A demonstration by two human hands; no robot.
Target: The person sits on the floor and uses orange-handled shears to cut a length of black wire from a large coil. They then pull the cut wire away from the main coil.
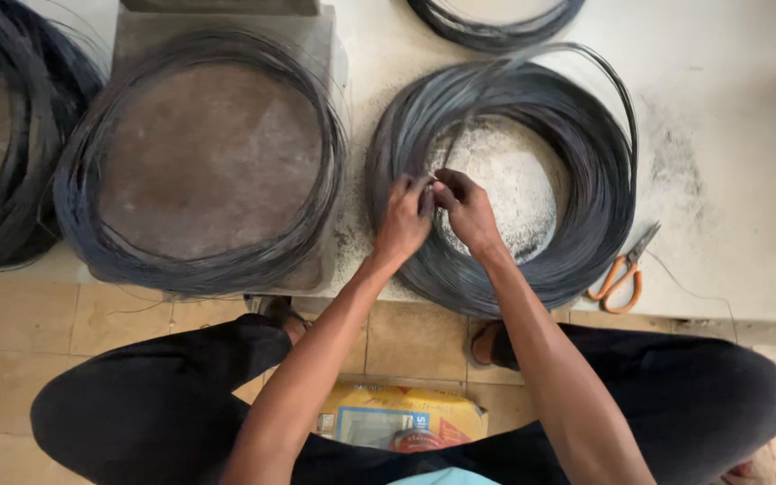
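A thick coil of dark wire (586, 171) lies on a pale raised slab (747, 135) in front of me. My left hand (403, 218) and my right hand (466, 208) meet at the coil's inner left edge, fingers pinched together on thin wire strands. One strand runs up from my fingers across the coil. A thinner coil of wire (83, 224) rests on a brown round scale plate (208, 153) to the left.
Orange-handled scissors (623, 277) lie on the slab just right of the coil. More dark coils sit at the far left (11, 144) and top edge (496, 27). A printed bag (397, 418) lies on the tiled floor between my knees.
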